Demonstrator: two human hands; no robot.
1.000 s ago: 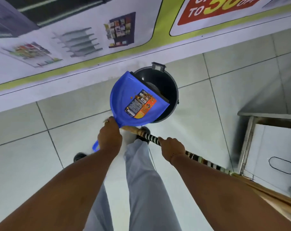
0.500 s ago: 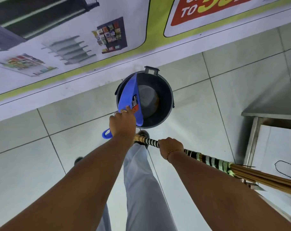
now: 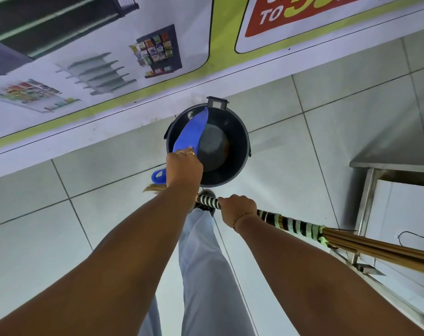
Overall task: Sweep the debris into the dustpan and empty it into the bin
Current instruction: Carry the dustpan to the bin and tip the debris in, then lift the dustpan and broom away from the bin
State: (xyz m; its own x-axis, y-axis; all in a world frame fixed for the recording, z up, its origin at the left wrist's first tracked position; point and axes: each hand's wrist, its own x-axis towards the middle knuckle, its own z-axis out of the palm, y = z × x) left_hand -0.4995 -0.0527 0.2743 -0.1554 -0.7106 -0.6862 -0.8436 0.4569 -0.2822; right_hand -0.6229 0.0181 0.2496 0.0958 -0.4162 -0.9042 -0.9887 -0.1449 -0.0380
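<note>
A black round bin (image 3: 240, 141) stands on the tiled floor against the wall banner. My left hand (image 3: 183, 166) grips the blue dustpan (image 3: 191, 129) by its handle and holds it tipped on edge inside the bin's mouth, its scoop pointing down into the bin. My right hand (image 3: 236, 209) is closed around the black-and-white striped handle of a broom (image 3: 300, 226), which runs to the lower right where its brown bristles fan out. Brownish matter shows at the bin's bottom.
A printed wall banner (image 3: 109, 57) runs along the floor's far edge behind the bin. A metal-framed white cabinet (image 3: 400, 214) stands at the right. My pale trouser legs (image 3: 206, 275) and a shoe are below the bin. Grey floor tiles spread left and right.
The dustpan has turned from lying flat over the bin's rim to standing steeply on edge inside the bin. My left hand moved up toward the bin. The broom stayed held at the right.
</note>
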